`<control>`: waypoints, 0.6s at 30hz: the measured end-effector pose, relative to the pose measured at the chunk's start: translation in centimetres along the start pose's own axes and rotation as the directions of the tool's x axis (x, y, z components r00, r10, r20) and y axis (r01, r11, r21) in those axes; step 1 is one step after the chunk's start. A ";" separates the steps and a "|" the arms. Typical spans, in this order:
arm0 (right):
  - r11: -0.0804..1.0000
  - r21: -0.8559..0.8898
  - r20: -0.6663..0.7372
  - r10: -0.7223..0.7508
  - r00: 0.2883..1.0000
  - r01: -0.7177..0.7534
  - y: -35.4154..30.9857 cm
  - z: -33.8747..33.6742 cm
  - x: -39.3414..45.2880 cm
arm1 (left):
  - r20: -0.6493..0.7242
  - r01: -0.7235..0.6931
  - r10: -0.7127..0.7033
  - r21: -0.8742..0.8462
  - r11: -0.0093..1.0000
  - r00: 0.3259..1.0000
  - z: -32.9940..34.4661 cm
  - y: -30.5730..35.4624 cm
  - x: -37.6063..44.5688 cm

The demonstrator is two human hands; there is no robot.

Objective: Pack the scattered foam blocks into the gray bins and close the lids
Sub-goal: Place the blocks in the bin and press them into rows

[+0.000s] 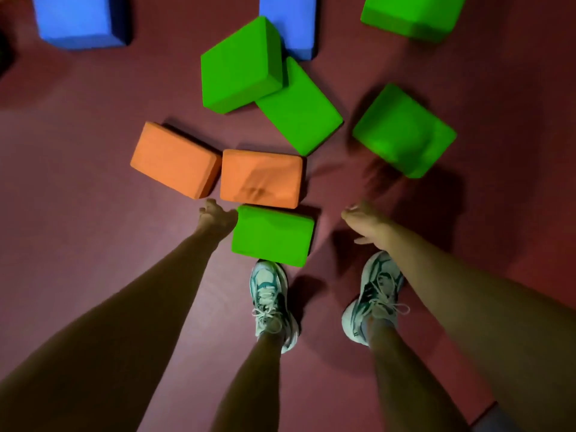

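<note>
You stood over a maroon floor (78,188) with foam blocks lying loose all around your feet, and no gray bin or lid showed anywhere in the view, so nothing could be counted as packed. Judged from that, you were at the very start of a pickup: every visible block remained to be gathered, and the lids remained to be closed.

Your left hand (215,215) reached down beside the left edge of the nearest green block (272,235), touching or just short of it; its fingers looked loosely curled and held nothing. Your right hand (363,218) hung to the right of that block, apart from it, fingers relaxed and empty. That block lay just ahead of your left sneaker (269,302); your right sneaker (374,294) stood further right.

Just beyond the green block two orange blocks (260,177) lay side by side, touching. Further on, two green blocks (241,65) leaned against each other, one overlapping the other, with a blue block (290,23) behind them. Another green block (403,129) sat alone to the right, one more green (411,14) at the far right edge of the view, and a second blue block (74,20) at the far left.

The nearest green block seemed your likely first pick, both hands flanking it.
</note>
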State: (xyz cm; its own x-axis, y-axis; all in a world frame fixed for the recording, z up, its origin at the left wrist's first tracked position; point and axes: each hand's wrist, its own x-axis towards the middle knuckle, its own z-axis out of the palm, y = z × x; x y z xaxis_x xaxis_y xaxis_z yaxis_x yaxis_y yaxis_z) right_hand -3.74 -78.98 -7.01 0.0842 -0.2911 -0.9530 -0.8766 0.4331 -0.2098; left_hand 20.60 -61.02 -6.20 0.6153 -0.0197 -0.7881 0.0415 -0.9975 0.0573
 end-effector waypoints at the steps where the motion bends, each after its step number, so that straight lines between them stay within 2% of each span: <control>1: 1.000 0.006 0.002 0.006 1.000 -0.006 0.1 1.7 1.2 | 0.006 -0.017 0.017 0.003 1.000 1.000 0.3 -0.5 1.5; 4: 0.997 0.046 -0.017 0.055 0.998 -0.054 0.3 6.2 4.7 | 0.001 -0.049 0.049 -0.040 0.998 0.999 1.3 -2.2 6.1; 7: 0.987 0.119 -0.049 0.110 0.993 -0.104 1.4 9.8 7.8 | 0.106 -0.029 0.043 -0.126 0.992 0.993 2.7 -3.5 10.5; 12: 0.993 0.050 -0.045 0.112 0.993 -0.110 4.0 13.7 11.5 | 0.241 0.096 -0.010 -0.345 0.934 0.970 4.0 -2.7 15.9; 14: 0.995 -0.032 -0.059 0.095 0.994 -0.097 4.9 14.7 12.6 | 0.255 0.076 0.013 -0.338 0.938 0.967 4.5 -3.1 18.2; 18: 0.998 0.036 -0.096 0.054 0.994 -0.051 5.6 15.2 13.5 | 0.280 0.034 0.068 -0.345 0.938 0.958 4.5 -2.6 19.2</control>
State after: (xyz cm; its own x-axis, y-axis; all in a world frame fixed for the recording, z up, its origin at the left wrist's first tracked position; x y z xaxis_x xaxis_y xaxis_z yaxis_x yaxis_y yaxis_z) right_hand -0.31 -67.48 -24.41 -0.0092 -0.3478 -0.9375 -0.8621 0.4779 -0.1688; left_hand 28.80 -59.15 -24.25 0.3720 -0.1054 -0.9222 0.3313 -0.9130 0.2380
